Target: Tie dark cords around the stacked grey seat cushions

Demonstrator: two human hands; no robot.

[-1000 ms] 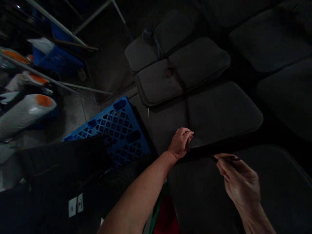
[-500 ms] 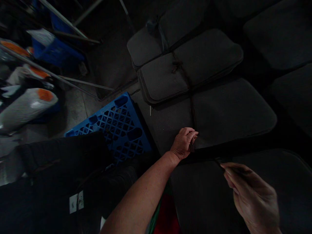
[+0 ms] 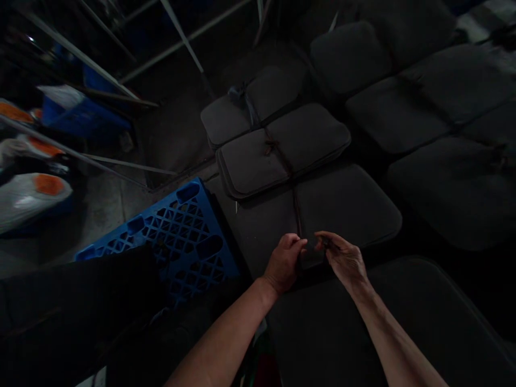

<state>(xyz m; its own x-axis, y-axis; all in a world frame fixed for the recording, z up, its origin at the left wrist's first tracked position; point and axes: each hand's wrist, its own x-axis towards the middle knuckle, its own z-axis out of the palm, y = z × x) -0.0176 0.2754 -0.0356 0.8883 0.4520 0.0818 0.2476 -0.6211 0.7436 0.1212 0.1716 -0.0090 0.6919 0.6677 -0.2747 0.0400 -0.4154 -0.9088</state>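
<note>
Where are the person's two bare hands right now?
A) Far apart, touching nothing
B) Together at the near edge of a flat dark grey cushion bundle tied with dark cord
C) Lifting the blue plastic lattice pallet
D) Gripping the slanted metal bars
B: the left hand and right hand meet at the near edge of the tied dark grey cushion bundle, where its dark cord comes down.

Dark grey pad bundles [image 3: 282, 153]; blue lattice pallet [image 3: 177, 231]; white-orange sacks [image 3: 32, 193].

Both hands, left hand [image 3: 284, 263] and right hand [image 3: 342, 258], meet on the near edge of a tied bundle [image 3: 322, 209]. Two more bundles [image 3: 282, 145] sit at its 12 o'clock, a pallet [image 3: 181, 231] at 9, more stacks [image 3: 435, 107] toward 2.
</note>
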